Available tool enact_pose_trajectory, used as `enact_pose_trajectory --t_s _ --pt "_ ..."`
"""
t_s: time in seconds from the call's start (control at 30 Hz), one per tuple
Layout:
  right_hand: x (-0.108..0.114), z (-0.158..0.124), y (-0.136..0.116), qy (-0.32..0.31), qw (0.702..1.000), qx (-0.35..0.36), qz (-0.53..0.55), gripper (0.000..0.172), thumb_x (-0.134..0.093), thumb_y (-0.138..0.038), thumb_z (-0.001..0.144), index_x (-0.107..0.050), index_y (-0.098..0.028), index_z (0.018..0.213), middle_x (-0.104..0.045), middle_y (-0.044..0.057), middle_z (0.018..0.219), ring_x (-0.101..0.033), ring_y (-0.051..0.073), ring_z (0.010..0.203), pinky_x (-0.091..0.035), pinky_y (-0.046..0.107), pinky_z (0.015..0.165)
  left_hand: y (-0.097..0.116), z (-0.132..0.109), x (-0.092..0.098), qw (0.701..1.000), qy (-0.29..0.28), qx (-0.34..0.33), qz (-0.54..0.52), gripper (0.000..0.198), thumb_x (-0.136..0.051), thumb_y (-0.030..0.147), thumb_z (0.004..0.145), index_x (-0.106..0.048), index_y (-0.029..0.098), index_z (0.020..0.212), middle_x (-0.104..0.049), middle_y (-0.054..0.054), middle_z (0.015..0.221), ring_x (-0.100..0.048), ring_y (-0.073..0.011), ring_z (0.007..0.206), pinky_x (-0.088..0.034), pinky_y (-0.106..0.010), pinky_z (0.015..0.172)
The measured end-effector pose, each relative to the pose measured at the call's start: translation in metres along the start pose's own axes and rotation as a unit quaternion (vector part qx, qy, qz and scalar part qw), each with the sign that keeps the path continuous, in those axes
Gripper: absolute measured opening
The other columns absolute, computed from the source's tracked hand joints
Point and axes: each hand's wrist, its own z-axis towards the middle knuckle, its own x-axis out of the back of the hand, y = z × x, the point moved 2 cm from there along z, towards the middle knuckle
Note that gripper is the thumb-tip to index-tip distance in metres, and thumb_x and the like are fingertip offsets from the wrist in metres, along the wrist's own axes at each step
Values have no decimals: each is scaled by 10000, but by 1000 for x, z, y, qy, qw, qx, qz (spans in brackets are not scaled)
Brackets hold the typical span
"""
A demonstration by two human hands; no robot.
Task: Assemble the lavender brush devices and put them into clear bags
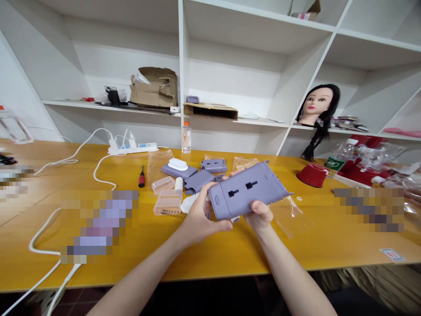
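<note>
Both of my hands hold a purple plastic housing tilted above the table, its face with two dark keyhole-like slots turned up toward me. My left hand grips the lower left end, near a small oval button. Under the right part, my right hand supports it with the thumb on the front edge; the other fingers are mostly hidden. Just behind lie more purple housings, one of them slotted. Clear pinkish boxes, a coil spring and a white oval part are beside them.
A red-and-black screwdriver lies on the left, near a white power strip with trailing cables. An orange-capped bottle stands at the back. To the right are a red cup-like item, a green-labelled bottle and clear plastic bags.
</note>
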Motion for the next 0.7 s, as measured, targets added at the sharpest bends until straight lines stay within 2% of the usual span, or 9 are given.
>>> enact_pose_trajectory --t_s 0.07,0.17,0.27,0.37,0.47,0.7 --pt "2 1 0 -8 1000 -6 11 562 -654 -354 520 -563 -217 1058 -669 88 984 -595 356 1001 -508 532 802 3 2 2 990 -46 41 -130 711 -693 252 607 -341 272 1225 -424 -80 1286 -561 -201 947 -488 -323 746" --pt "2 -1 -1 -36 998 -48 11 557 -644 -364 523 -555 -211 1050 -664 95 974 -613 351 954 -544 513 708 3 3 6 969 -57 107 -214 481 -553 183 682 -433 246 1143 -496 -61 1175 -586 -162 829 -493 -308 688" --pt "0 -2 -4 -57 995 -79 -13 582 -667 -394 504 -550 -212 1044 -656 100 975 -615 349 943 -557 491 650 1 2 7 965 -65 133 -217 440 -513 133 660 -470 230 1088 -559 -20 942 -586 -129 672 -492 -313 645" --pt "-3 -3 -6 -75 993 -86 -27 606 -695 -417 479 -554 -219 1034 -651 104 985 -606 352 958 -558 490 647 0 2 7 969 -50 142 -197 369 -516 137 625 -516 193 990 -526 11 774 -544 -111 605 -483 -290 598" --pt "-5 -2 -6 -98 991 -95 -16 593 -699 -421 486 -560 -220 1027 -650 105 987 -609 350 956 -558 491 658 1 2 5 970 -36 157 -184 345 -540 149 589 -540 174 933 -490 21 717 -516 -108 610 -472 -278 592" --pt "-5 0 -10 -117 991 -70 -18 594 -723 -397 493 -548 -244 1039 -634 85 1019 -579 335 1022 -544 475 706 1 0 2 973 -21 157 -168 427 -570 187 561 -535 170 986 -502 31 652 -511 -118 588 -428 -254 571"
